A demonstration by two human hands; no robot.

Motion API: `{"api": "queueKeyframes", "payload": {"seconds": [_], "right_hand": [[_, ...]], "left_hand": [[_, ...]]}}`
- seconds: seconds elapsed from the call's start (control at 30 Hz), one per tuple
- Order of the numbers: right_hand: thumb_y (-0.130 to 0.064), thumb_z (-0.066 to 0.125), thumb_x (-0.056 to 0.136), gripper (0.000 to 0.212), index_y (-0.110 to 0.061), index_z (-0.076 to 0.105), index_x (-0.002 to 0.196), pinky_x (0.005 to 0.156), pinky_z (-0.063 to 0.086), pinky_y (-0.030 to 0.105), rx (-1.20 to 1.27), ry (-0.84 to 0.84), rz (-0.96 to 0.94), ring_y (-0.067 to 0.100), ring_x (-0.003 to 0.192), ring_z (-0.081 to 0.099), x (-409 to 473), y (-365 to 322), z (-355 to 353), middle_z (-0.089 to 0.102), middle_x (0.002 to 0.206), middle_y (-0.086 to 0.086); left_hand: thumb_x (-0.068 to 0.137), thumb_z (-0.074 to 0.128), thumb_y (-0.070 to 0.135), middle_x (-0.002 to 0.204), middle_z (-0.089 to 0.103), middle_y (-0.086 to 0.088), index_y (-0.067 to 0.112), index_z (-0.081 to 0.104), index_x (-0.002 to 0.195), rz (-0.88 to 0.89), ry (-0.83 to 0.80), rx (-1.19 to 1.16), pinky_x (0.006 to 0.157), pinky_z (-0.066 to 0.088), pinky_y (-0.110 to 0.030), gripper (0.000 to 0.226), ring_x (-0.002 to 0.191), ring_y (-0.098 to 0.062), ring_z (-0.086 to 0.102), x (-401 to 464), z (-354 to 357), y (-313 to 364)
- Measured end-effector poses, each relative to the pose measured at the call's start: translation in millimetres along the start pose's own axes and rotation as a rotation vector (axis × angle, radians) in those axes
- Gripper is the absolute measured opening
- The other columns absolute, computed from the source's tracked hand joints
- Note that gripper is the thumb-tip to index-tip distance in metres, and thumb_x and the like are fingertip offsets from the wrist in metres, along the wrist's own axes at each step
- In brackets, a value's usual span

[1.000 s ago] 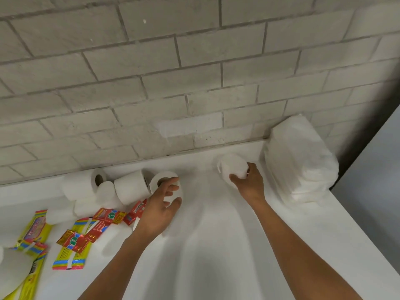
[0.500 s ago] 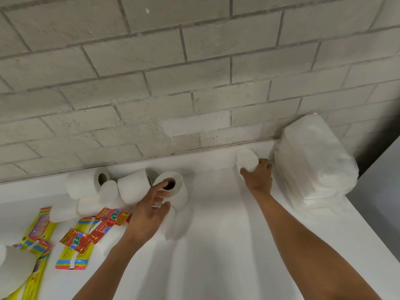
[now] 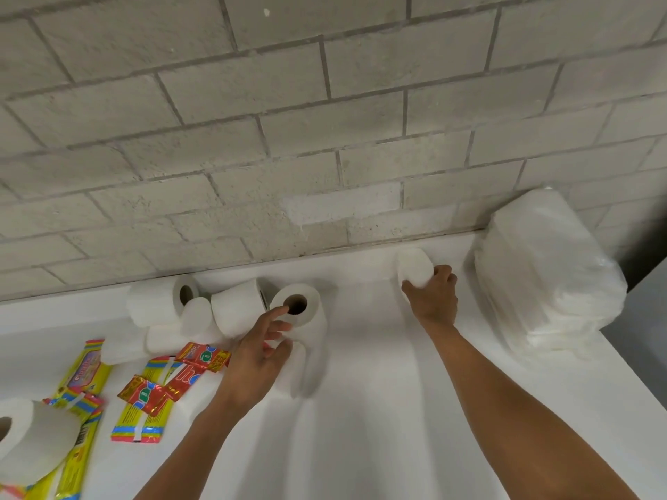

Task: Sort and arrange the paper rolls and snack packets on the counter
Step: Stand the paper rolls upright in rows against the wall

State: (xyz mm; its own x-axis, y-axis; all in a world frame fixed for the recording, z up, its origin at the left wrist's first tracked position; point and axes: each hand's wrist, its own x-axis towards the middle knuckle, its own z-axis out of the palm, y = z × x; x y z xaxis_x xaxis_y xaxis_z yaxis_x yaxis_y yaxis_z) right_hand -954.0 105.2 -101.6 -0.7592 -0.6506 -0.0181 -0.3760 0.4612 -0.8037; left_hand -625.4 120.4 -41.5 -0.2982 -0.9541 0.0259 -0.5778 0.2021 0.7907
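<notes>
Paper rolls: your right hand [image 3: 431,301] holds 1 roll [image 3: 414,267] by the wall, beside the wrapped pack [image 3: 541,272] | left hand [image 3: 258,350], fingers loose, touches another roll [image 3: 301,308] | most rolls and snack packets [image 3: 173,377] are mixed up at left; sorting looks just begun.

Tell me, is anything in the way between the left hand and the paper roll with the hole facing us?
Nothing visible is in the way. The left hand is already at that paper roll, with its index finger reaching toward the hole. The red snack packets lie off to the side, not between them.
</notes>
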Motion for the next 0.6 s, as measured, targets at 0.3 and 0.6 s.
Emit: {"api": "queueKeyframes", "payload": {"seconds": [0.3,0.6], "right_hand": [[-0.045,0.084,0.069,0.101,-0.015,0.024,0.145,0.092,0.048,0.050,0.051,-0.091,0.049,0.042,0.115,0.052,-15.6,1.6,-5.0,0.036,0.138,0.015],[-0.036,0.082,0.077,0.104,-0.016,0.014,0.154,0.090,0.047,0.046,0.082,-0.130,0.094,0.043,0.115,0.052,-71.4,3.4,-10.8,0.032,0.141,0.019]], "left_hand": [[0.095,0.060,0.021,0.118,0.062,0.019,0.051,0.050,0.123,-0.017,0.054,0.083,0.085,0.054,-0.020,0.042,0.106,0.000,0.060,3.8,-19.9,-14.1],[0.082,0.071,0.036,0.142,0.045,-0.009,0.028,0.045,0.138,-0.239,0.425,0.363,0.093,0.047,-0.051,0.062,0.125,-0.036,0.046,20.2,-68.2,-49.4]]}}
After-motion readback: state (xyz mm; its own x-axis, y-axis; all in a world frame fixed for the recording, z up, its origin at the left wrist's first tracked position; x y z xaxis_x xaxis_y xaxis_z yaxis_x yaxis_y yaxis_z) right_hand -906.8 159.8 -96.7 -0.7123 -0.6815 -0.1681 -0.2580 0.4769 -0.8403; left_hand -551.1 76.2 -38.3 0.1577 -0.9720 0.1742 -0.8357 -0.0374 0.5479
